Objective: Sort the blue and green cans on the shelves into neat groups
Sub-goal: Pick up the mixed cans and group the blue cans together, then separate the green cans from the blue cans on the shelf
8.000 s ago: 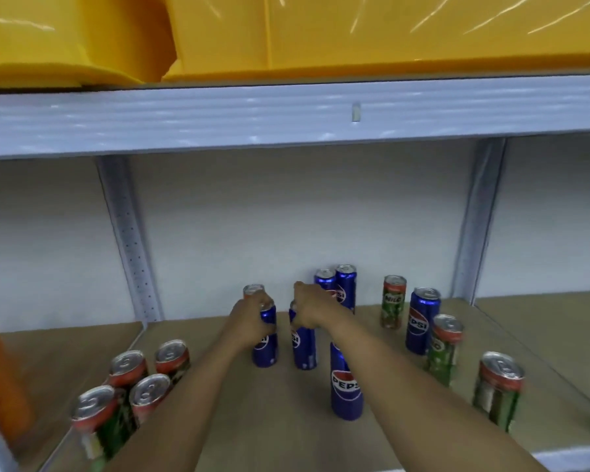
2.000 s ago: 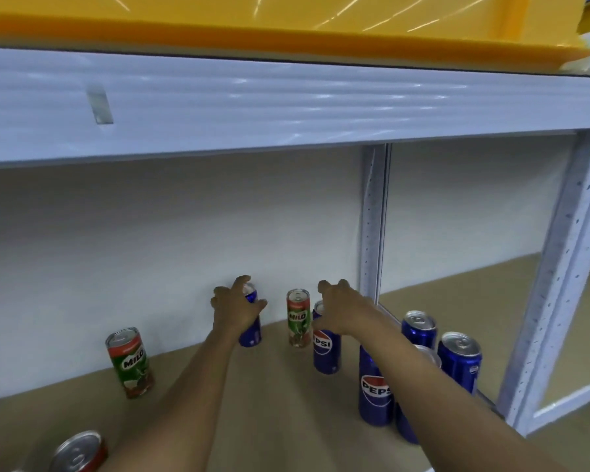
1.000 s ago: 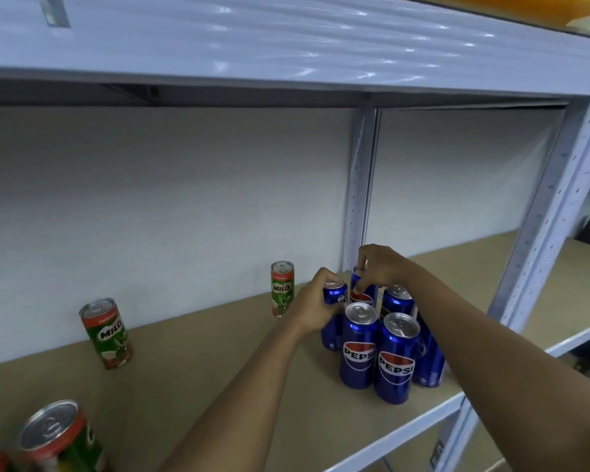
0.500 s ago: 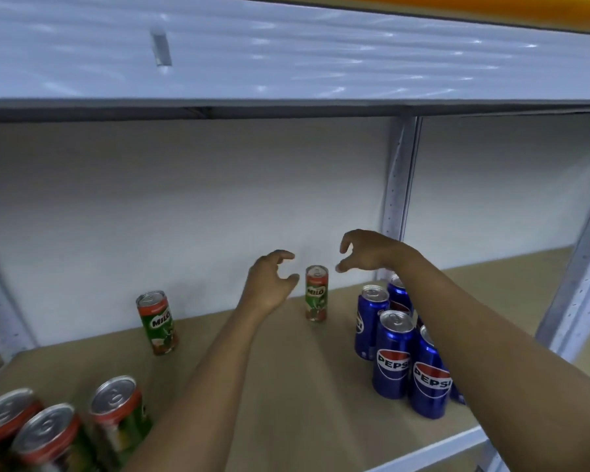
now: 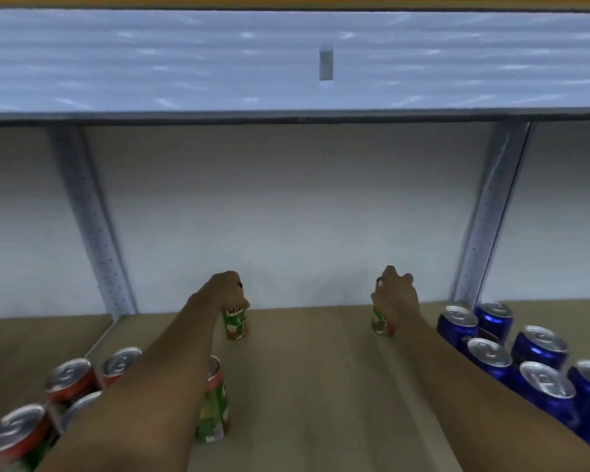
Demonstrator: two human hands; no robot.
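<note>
1. The left hand (image 5: 226,291) is gripping the top of 1 upright green can (image 5: 235,323) near the shelf's (image 5: 304,386) back.
2. The right hand (image 5: 394,296) is wrapping its fingers around another upright green can (image 5: 382,324).
3. The blue cans (image 5: 511,356) are standing upright, clustered at right.

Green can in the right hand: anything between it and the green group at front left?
Partly. The right hand grips a green can at the back. Toward the green group, the left forearm, its own gripped green can and a lone green can cross the path. The shelf board between is otherwise bare.
</note>
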